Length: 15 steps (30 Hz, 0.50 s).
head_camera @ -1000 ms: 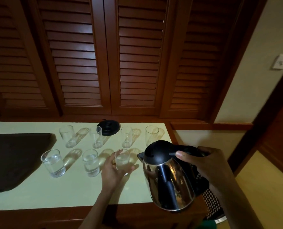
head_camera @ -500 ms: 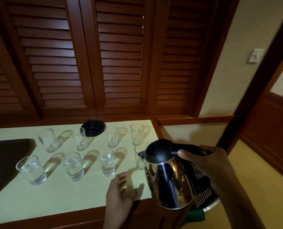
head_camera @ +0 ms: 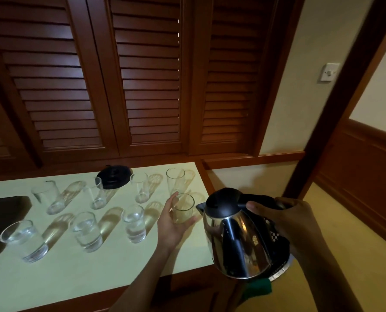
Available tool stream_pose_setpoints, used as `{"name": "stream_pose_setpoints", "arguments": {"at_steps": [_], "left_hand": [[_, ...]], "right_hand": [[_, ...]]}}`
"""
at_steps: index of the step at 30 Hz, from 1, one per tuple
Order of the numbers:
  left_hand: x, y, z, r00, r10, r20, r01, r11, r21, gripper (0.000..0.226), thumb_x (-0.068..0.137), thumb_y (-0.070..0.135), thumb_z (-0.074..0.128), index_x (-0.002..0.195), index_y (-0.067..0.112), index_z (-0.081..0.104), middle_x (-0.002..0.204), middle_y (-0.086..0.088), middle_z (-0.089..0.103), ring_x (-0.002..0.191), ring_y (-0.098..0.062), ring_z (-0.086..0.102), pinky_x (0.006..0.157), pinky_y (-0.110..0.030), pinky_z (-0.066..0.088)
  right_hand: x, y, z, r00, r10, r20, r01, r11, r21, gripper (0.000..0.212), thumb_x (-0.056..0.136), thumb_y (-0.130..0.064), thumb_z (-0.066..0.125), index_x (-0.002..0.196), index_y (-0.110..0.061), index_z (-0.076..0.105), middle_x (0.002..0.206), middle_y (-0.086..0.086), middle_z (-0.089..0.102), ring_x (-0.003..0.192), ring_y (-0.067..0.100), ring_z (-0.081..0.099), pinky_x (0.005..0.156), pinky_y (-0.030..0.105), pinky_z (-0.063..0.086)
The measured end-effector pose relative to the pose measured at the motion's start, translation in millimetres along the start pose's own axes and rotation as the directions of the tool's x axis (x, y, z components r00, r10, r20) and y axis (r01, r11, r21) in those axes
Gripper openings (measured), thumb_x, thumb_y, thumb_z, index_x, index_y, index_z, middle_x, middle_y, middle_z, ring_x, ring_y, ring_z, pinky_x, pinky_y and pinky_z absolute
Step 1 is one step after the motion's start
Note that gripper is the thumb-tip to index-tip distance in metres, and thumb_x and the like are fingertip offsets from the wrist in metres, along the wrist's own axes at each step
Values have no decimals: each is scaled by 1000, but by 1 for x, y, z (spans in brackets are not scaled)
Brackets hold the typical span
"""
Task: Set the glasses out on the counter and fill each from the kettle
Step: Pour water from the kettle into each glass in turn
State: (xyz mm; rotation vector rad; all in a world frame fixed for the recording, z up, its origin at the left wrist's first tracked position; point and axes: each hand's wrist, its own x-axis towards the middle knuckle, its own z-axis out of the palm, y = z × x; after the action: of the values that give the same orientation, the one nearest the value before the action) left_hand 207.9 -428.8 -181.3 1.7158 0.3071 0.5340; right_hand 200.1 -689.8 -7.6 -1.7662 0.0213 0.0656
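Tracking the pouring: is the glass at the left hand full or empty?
Empty: the glass the left hand holds shows no water line.

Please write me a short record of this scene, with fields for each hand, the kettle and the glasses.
left hand: holds the front-right glass, which looks empty
right hand: grips the kettle by its handle
kettle: held near that glass, not pouring
filled glasses: three, front row, water inside
back-row glasses: four, apparently empty
kettle base: black, at the counter's back
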Motion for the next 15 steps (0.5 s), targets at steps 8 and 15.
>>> {"name": "stream_pose_setpoints", "arguments": {"at_steps": [8, 15], "left_hand": [[-8, 2, -9, 999, 19, 28, -18, 1000, -17, 83, 65, 22, 96, 132, 45, 54, 132, 8, 65, 123, -5, 61, 95, -25, 57], [-48, 7, -39, 999, -33, 23, 35, 996, -83, 84, 59, 13, 98, 131, 37, 61, 122, 3, 70, 111, -11, 68, 89, -31, 61]], "right_hand": [[1, -1, 4, 999, -35, 12, 35, 998, -45, 55, 42, -42, 92, 75, -1, 76, 62, 7, 78, 62, 27, 75, 65, 36, 54], [-4, -10, 15, 994, -46, 100, 54, 995, -82, 46, 48, -37, 90, 74, -2, 75, 54, -3, 75, 43, 8, 69, 53, 27, 50]]}}
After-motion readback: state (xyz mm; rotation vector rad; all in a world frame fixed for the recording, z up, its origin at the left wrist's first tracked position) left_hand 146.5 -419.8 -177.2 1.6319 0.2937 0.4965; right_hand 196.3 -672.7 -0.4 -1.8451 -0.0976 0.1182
